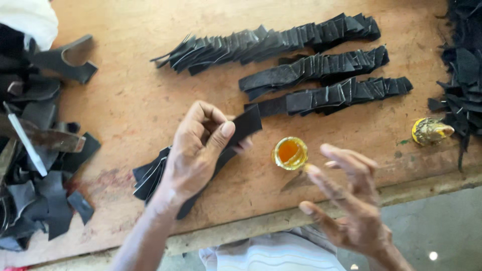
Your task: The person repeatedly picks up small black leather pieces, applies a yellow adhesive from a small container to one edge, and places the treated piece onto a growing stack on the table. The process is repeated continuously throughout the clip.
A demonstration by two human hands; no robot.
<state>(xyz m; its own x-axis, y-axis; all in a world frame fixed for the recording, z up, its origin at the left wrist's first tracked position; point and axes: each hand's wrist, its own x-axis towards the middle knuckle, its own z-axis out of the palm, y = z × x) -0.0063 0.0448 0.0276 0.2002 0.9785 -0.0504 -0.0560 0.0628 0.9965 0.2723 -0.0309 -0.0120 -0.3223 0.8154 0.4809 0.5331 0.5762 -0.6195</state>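
Observation:
My left hand (196,148) is shut on a black leather strip (244,125), thumb pressed on its upper end; the strip runs down and left under the hand. A small fan of similar black strips (148,175) lies on the wooden table (130,100) beneath my left wrist. My right hand (351,206) hovers open near the table's front edge, fingers spread, holding nothing. Its fingertips are just right of a small open jar of amber glue (290,152). Three overlapping rows of black leather pieces (311,68) lie across the far side of the table.
A heap of black leather scraps and shaped pieces (40,170) covers the left side, with a thin white tool (25,145) on it. More black scraps (464,65) are piled at the right edge. A yellow glue-crusted lid (429,131) lies right of the jar. Grey floor (442,226) shows below.

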